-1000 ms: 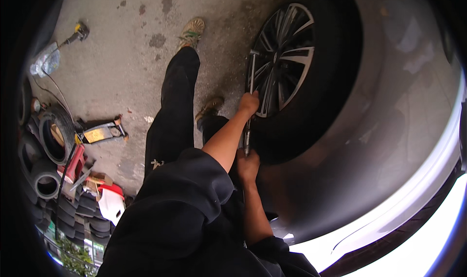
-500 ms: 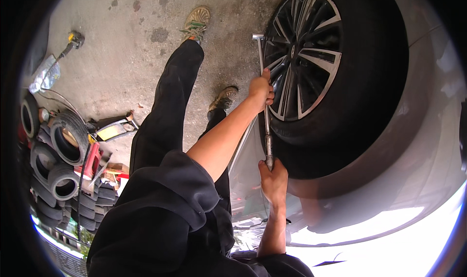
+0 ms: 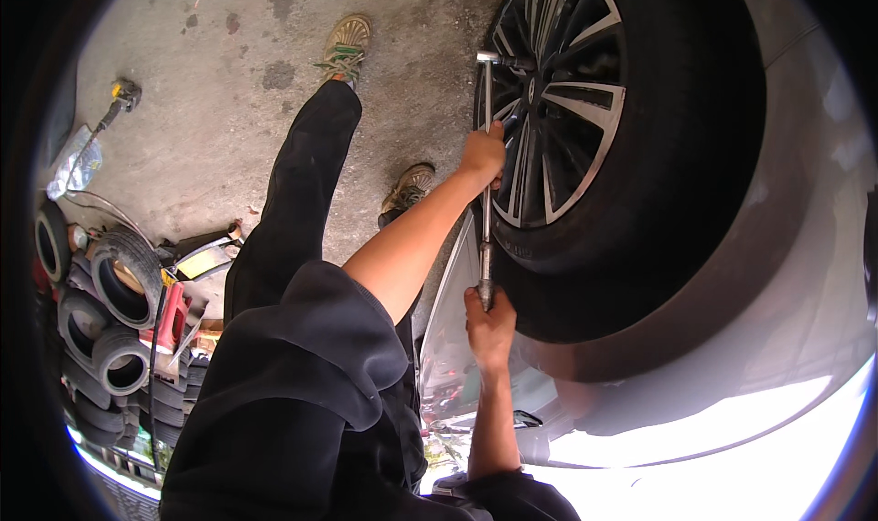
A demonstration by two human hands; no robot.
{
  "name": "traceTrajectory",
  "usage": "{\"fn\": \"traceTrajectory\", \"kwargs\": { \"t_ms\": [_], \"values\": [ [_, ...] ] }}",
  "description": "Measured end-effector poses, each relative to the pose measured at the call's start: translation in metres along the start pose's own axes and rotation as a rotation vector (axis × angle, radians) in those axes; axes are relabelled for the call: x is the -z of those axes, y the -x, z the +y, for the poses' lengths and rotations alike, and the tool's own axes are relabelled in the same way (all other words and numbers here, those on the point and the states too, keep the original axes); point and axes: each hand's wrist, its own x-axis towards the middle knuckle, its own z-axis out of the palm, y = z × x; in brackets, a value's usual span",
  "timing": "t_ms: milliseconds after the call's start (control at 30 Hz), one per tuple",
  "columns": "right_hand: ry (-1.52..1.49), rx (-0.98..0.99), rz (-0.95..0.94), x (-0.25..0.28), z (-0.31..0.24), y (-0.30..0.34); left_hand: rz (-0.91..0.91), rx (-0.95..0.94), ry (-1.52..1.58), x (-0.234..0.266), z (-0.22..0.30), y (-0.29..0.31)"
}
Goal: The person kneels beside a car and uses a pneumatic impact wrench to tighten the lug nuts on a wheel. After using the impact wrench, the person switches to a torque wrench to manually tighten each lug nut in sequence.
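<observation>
A long-handled socket wrench [image 3: 487, 212] runs lengthways beside the car wheel [image 3: 599, 106], its shiny head at the far end. From that head a dark socket [image 3: 518, 63] reaches sideways into the black and silver rim, close to the hub; whether it sits on a nut is hard to see. My left hand [image 3: 481, 158] is closed around the middle of the shaft, next to the rim's edge. Lower down, my right hand [image 3: 491, 327] grips the wrench's thick handle end. The black tyre [image 3: 681, 146] sits under the grey fender.
The grey car body [image 3: 796, 274] fills the right side. Stained concrete floor [image 3: 219, 109] lies around my shoes. At the left are piled used tyres [image 3: 123, 279], a red plastic container [image 3: 171, 320], a yellow and black tool [image 3: 206, 260] and a plastic bag [image 3: 78, 166].
The wrench head has come to the rim, with its dark socket now visible between the spokes. Both hands keep their grip; wheel and hands appear shifted slightly left in view.
</observation>
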Motion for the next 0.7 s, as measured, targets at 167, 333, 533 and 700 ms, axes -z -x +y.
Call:
{"fn": "traceTrajectory", "kwargs": {
  "t_ms": [167, 333, 533, 700],
  "values": [
    [-0.25, -0.065, -0.037, -0.038, 0.074, -0.037, -0.001, -0.165, -0.199, 0.008, -0.034, -0.026],
    [0.244, -0.031, 0.125, -0.081, 0.133, -0.103, -0.019, -0.273, -0.268, 0.009, -0.054, -0.042],
    [0.166, -0.078, 0.103, -0.095, 0.139, -0.115, -0.103, -0.171, -0.246, 0.013, -0.061, -0.065],
    [0.132, -0.194, 0.007, -0.099, 0.177, -0.145, -0.203, -0.151, -0.283, 0.025, -0.06, -0.074]
  ]
}}
